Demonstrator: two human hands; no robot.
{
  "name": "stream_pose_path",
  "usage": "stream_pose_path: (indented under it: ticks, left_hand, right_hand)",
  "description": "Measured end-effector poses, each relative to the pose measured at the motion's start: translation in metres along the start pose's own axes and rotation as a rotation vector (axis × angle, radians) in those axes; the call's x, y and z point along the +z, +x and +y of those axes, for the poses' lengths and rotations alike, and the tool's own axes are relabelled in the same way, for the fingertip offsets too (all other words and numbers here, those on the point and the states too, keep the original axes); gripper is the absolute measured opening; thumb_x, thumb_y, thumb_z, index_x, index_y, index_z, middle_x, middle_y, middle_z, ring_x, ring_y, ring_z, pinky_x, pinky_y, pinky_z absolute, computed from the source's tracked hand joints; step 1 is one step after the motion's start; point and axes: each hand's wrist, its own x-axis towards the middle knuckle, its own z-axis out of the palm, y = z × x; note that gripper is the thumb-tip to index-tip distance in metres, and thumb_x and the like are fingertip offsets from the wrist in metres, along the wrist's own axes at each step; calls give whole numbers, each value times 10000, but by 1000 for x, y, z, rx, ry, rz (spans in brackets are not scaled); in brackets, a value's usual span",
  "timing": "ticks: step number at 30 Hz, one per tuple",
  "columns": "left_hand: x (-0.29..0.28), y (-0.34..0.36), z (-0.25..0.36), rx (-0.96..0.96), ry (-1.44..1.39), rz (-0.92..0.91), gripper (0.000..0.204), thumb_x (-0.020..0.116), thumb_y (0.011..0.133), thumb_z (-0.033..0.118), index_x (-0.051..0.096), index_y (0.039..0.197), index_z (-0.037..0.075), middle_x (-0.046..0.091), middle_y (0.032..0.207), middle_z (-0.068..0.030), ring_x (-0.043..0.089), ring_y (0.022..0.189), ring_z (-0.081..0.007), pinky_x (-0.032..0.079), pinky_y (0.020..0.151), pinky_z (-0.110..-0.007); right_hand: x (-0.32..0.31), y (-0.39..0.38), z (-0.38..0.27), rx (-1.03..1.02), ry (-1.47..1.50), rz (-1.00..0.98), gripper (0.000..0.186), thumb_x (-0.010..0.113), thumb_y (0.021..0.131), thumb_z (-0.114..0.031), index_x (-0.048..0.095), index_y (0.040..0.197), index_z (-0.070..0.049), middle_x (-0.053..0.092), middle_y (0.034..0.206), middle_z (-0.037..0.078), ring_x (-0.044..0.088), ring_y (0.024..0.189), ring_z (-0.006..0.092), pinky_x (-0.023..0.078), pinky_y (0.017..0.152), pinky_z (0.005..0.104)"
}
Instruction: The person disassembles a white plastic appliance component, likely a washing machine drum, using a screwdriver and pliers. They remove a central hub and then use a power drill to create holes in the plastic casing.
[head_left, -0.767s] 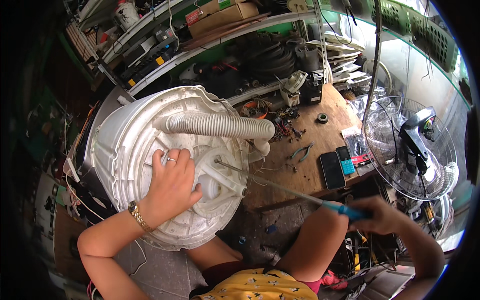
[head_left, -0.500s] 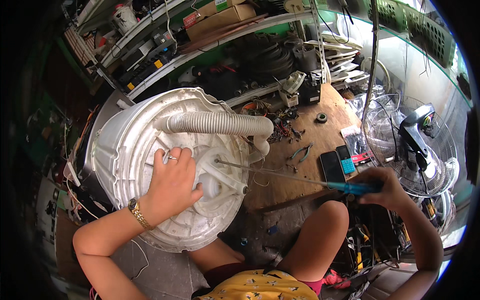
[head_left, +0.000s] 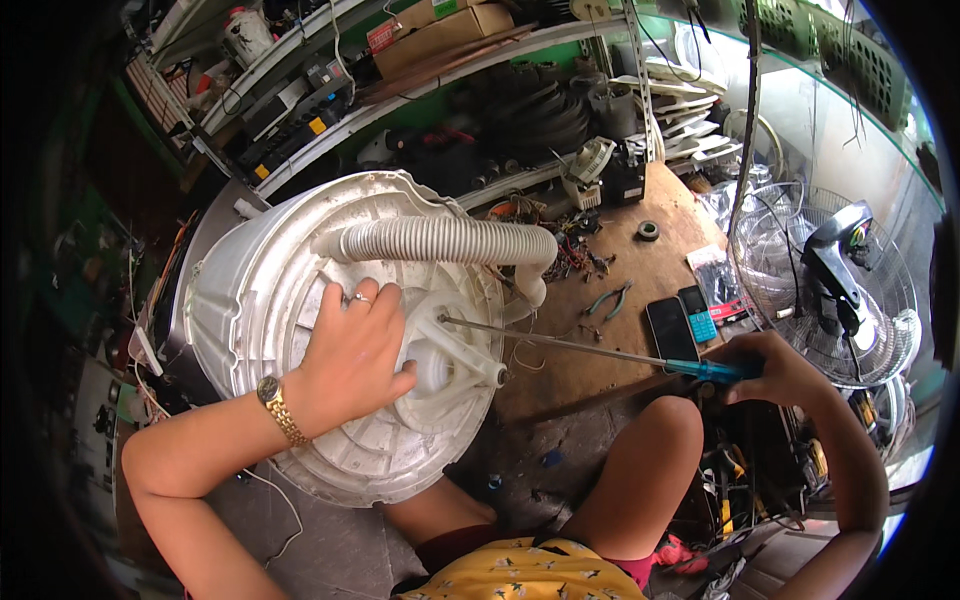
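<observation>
A large white plastic washing machine tub [head_left: 290, 400] lies tipped in front of me at the left, its ribbed underside showing. A grey corrugated drain hose [head_left: 440, 241] curves across its upper part. My left hand [head_left: 355, 355] rests on the underside with fingers bent and gripping, thumb apart; what the fingertips grasp is hidden. My right hand [head_left: 765, 370] is wrapped round the blue handle of a long screwdriver [head_left: 560, 345]. The shaft runs leftward, and its tip meets a screw spot on the white triangular bracket [head_left: 455, 345] at the tub's middle.
On the wooden bench [head_left: 580, 360] lie pliers [head_left: 610, 300], two phones [head_left: 670, 332], a tape roll [head_left: 648, 231] and tangled wires. A caged fan [head_left: 835, 290] stands at the right. Crowded shelves [head_left: 400, 100] line the back. My knee [head_left: 660, 430] is below the screwdriver.
The scene has shifted slightly rightward in view. My left elbow sits farther out to the left. The screwdriver tip stays at the same spot on the bracket, and both hands keep their grip.
</observation>
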Motion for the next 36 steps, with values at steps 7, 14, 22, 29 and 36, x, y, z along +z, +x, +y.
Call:
stream_pose_path:
  ticks: [7,14,22,29,36]
  left_hand:
    - [-13,16,-7,51,139,-207,489,685,690,468,658,831,1,568,958,-112,530,941,-258,379,769,-374]
    - [-53,82,-11,227,31,-446,495,613,820,502,675,926,23,652,898,-147,647,851,-277,488,730,-391]
    - [-28,214,68,571,-587,-239,626,541,893,498,559,1212,-41,611,1175,-220,589,1093,-342,476,891,-420]
    - [5,275,135,698,-1516,-996,509,518,924,421,567,1238,24,636,1162,-185,641,1036,-251,514,867,-402]
    - [1,255,147,487,-1125,-243,347,589,892,371,612,961,31,672,822,-137,679,723,-272,513,582,-395]
  right_hand:
    - [-3,17,-21,8,-734,56,282,735,776,-274,670,992,-105,565,686,0,510,576,212,425,609,364]
    - [17,39,-19,-409,-1135,856,256,736,624,-178,644,854,-114,520,717,26,495,714,252,380,775,408]
    - [20,38,-40,-128,-965,625,241,725,697,-192,658,892,-67,589,849,71,499,881,309,350,834,423]
    - [28,55,-28,-285,-1217,896,227,693,718,-157,615,910,-65,535,960,103,485,1000,318,262,1050,559]
    - [19,38,-10,-244,-618,1057,473,620,871,-364,498,1196,-42,496,1209,175,487,1118,309,423,940,415]
